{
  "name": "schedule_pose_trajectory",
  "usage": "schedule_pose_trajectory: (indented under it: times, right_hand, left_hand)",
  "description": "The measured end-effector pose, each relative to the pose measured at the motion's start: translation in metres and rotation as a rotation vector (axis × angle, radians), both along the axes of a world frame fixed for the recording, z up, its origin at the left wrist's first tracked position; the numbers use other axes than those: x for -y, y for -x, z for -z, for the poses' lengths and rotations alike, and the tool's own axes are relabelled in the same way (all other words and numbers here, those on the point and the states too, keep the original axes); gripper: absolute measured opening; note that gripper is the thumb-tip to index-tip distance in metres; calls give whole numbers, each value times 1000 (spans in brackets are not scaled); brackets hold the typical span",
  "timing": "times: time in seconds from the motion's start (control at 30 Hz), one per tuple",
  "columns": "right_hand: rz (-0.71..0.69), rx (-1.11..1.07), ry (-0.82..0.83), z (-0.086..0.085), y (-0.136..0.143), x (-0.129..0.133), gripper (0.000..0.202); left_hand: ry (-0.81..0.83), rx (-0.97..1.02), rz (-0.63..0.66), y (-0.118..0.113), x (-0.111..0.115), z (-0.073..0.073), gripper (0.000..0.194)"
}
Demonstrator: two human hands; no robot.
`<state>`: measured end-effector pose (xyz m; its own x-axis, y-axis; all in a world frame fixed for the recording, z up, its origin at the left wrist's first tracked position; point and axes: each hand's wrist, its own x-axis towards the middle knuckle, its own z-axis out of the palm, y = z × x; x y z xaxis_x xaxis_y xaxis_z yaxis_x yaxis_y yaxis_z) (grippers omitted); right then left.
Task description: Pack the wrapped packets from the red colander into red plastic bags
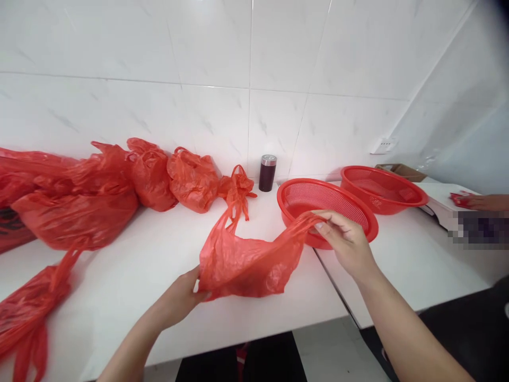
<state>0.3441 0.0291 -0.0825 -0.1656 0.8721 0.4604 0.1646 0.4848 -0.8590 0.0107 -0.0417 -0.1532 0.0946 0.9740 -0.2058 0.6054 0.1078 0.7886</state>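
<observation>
A thin red plastic bag (248,268) is stretched between my two hands above the white table. My right hand (345,241) pinches the bag's gathered handle at the upper right, in front of the near red basket (290,209). At the lower left, my left hand (185,297) grips the bag's side, its fingertips partly hidden behind the plastic. One loop of the bag stands up at its left end. Just behind it lies a small knotted red bag (238,188). Whether anything lies inside the held bag, I cannot tell.
Several filled red bags (95,212) line the wall at the left, another (35,302) lies nearer. A dark lidded cup (268,174) stands by the wall. A second red basket (384,204) sits further right. Beyond it, another person's hand (487,202) touches a red packet (460,199).
</observation>
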Motion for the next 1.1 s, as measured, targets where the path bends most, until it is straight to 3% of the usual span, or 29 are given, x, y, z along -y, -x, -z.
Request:
schedule_pose_trajectory:
  times: [0.1,0.17,0.3,0.43,0.53,0.63,0.73,0.87,1.0,1.1]
  right_hand:
    - [-180,51,-27,-18,15,8,15]
    - [-286,125,-26,-28,23,12,16]
    - [-269,157,-92,-44,24,11,19]
    - [-77,119,-159,-54,7,0,17]
    - [-67,226,-94,-60,-3,-9,18]
    - [-73,296,-58,-71,-4,-13,17]
    - [-54,287,-88,-87,7,-11,15]
    - [-266,373,-126,-101,46,-2,19]
    - [-411,370,-238,-99,91,4,22]
    - [-418,383,-235,-87,106,-1,26]
  left_hand:
    - [-42,230,95,-4,3,-21,71]
    - [-96,372,125,-17,1,-38,77]
    - [-117,473,-24,-36,-13,-64,51]
    - [-110,777,-286,-23,-25,-86,29]
    - [-110,963,-310,-13,-26,-105,20]
    - [-23,936,-165,-17,-27,-120,21]
    - [112,906,-106,-28,-32,-130,22]
    - [159,781,32,-45,-37,-137,14]
    - [206,552,346,-60,-37,-138,12]
    - [178,447,314,-61,-38,-135,27]
